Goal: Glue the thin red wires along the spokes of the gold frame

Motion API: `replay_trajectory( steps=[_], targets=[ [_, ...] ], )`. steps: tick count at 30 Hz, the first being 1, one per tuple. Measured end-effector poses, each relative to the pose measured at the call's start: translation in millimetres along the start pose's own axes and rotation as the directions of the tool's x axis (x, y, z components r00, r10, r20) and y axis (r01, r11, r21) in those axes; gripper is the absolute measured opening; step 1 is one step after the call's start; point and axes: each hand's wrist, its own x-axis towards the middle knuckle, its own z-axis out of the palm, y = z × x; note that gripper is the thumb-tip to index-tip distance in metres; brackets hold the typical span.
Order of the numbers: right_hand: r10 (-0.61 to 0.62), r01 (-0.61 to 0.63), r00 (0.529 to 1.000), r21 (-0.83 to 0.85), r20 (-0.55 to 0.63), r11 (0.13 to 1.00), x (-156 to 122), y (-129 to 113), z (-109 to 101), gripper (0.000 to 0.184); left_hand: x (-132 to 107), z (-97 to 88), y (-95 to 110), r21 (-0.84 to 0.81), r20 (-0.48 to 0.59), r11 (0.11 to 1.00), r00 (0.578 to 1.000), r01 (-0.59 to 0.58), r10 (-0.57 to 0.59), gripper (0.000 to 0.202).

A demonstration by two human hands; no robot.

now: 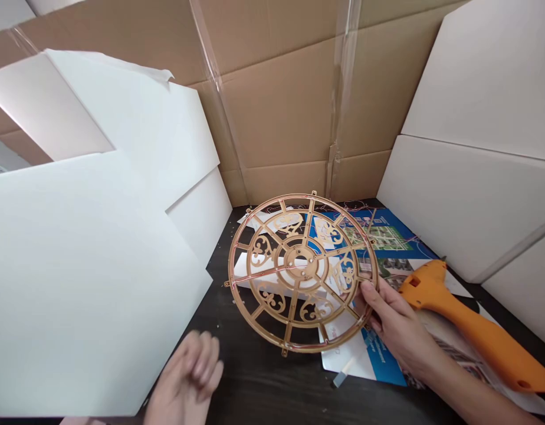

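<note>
Here in my right fingers (373, 296) it's a gold-coloured wheel frame (294, 267), metallic-looking with a soft satin sheen, and the thin red wire (266, 274) along it looks smooth and plastic-coated! Below, the bench (259, 383) shows dark wood grain, the printed sheet (383, 360) is slick paper, and the orange tool (469, 324) is smooth plastic! Around me, dull brown cardboard (276, 112) with glossy clear tape (345, 59) meets smooth, matt white panels (104, 265).
</note>
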Motion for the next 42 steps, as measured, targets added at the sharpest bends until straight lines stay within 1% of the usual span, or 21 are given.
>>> replay_trajectory(
  steps=[1, 2, 3, 4, 6, 8, 9, 11, 13, 15, 17, 22, 25, 27, 29, 32, 34, 36, 38, 40, 42],
  targets=[
    [0.007, -0.007, 1.0, 0.009, -0.003, 1.0, -0.4, -0.4, -0.2, 0.051, 4.9, 7.5, -2.9, -0.074, 0.053, 0.988, 0.99, 0.135, -0.132, 0.028],
    [0.015, -0.014, 1.0, 0.017, -0.008, 1.0, -0.6, -0.5, -0.5, 0.052, 9.7, 15.8, -5.6, -0.103, 0.097, 0.978, 0.98, 0.182, -0.172, 0.017],
    [0.022, -0.021, 1.0, 0.025, -0.017, 0.999, -0.8, -0.3, -0.7, 0.054, 14.3, 24.3, -7.9, -0.106, 0.153, 0.976, 0.973, 0.192, -0.175, 0.016],
    [0.027, -0.027, 0.999, 0.033, -0.026, 0.999, -0.9, 0.1, -0.8, 0.056, 18.8, 32.3, -9.5, -0.111, 0.225, 0.975, 0.96, 0.194, -0.165, 0.024],
    [0.037, -0.035, 0.998, 0.046, -0.042, 0.998, -0.6, 1.2, -0.9, 0.058, 27.6, 45.8, -10.7, -0.161, 0.379, 0.97, 0.919, 0.182, -0.11, 0.039],
    [0.04, -0.037, 0.998, 0.055, -0.054, 0.998, -0.1, 2.0, -0.5, 0.059, 37.6, 55.6, -10.1, -0.216, 0.5, 0.961, 0.865, 0.171, -0.042, 0.041],
    [0.04, -0.037, 0.997, 0.058, -0.061, 0.998, 0.2, 2.2, -0.3, 0.059, 43.1, 59.5, -9.6, -0.231, 0.55, 0.956, 0.835, 0.183, -0.027, 0.042],
    [0.044, -0.04, 0.996, 0.058, -0.072, 0.997, 0.7, 2.6, 0.0, 0.06, 54.6, 66.2, -9.7, -0.227, 0.631, 0.943, 0.774, 0.243, -0.048, 0.047],
    [0.049, -0.045, 0.996, 0.051, -0.079, 0.998, 1.2, 3.9, -0.5, 0.06, 64.6, 71.0, -11.8, -0.209, 0.672, 0.934, 0.736, 0.291, -0.079, 0.058],
    [0.056, -0.053, 0.995, 0.036, -0.08, 0.998, 1.5, 6.4, -2.1, 0.06, 71.2, 72.6, -15.5, -0.196, 0.686, 0.927, 0.72, 0.32, -0.104, 0.072],
    [0.06, -0.058, 0.995, 0.019, -0.077, 0.998, 1.7, 9.4, -4.3, 0.061, 74.2, 70.7, -19.4, -0.178, 0.687, 0.922, 0.714, 0.344, -0.134, 0.082],
    [0.064, -0.064, 0.995, -0.006, -0.07, 0.998, 1.5, 15.0, -8.3, 0.065, 73.2, 61.9, -26.2, -0.157, 0.687, 0.916, 0.707, 0.37, -0.168, 0.093],
    [0.088, -0.085, 0.993, 0.032, -0.081, 0.996, 1.8, 15.0, -7.5, 0.068, 72.1, 62.4, -28.8, -0.143, 0.694, 0.915, 0.697, 0.378, -0.18, 0.092],
    [0.118, -0.11, 0.988, 0.076, -0.104, 0.991, 2.4, 13.4, -5.5, 0.069, 72.2, 63.8, -29.3, -0.114, 0.679, 0.928, 0.709, 0.355, -0.189, 0.088],
    [0.146, -0.126, 0.978, 0.137, -0.146, 0.982, 3.0, 10.7, -3.1, 0.07, 73.3, 64.0, -27.6, -0.086, 0.643, 0.944, 0.742, 0.318, -0.191, 0.082],
    [0.177, -0.133, 0.964, 0.215, -0.2, 0.967, 3.7, 6.7, -0.2, 0.071, 78.3, 60.9, -18.3, -0.086, 0.559, 0.964, 0.813, 0.251, -0.162, 0.076],
    [0.186, -0.136, 0.96, 0.234, -0.207, 0.963, 3.6, 6.0, 0.2, 0.071, 85.1, 58.2, -6.8, -0.08, 0.481, 0.979, 0.868, 0.187, -0.127, 0.079],
    [0.197, -0.142, 0.959, 0.254, -0.202, 0.957, 3.2, 7.5, -0.3, 0.071, 95.3, 57.4, 7.6, -0.022, 0.376, 0.995, 0.923, 0.096, -0.081, 0.076],
    [0.188, -0.14, 0.967, 0.257, -0.173, 0.956, 2.6, 10.2, -1.3, 0.068, 108.0, 60.0, 21.9, 0.047, 0.331, 0.998, 0.942, 0.03, -0.044, 0.073],
    [0.173, -0.139, 0.976, 0.239, -0.129, 0.961, 1.8, 12.0, -2.1, 0.064, 121.1, 66.0, 33.3, 0.142, 0.312, 0.989, 0.95, -0.036, -0.011, 0.071],
    [0.182, -0.154, 0.977, 0.224, -0.111, 0.962, 0.7, 11.5, -2.1, 0.065, 132.3, 73.4, 40.0, 0.231, 0.296, 0.966, 0.954, -0.12, 0.048, 0.07]
  ],
)
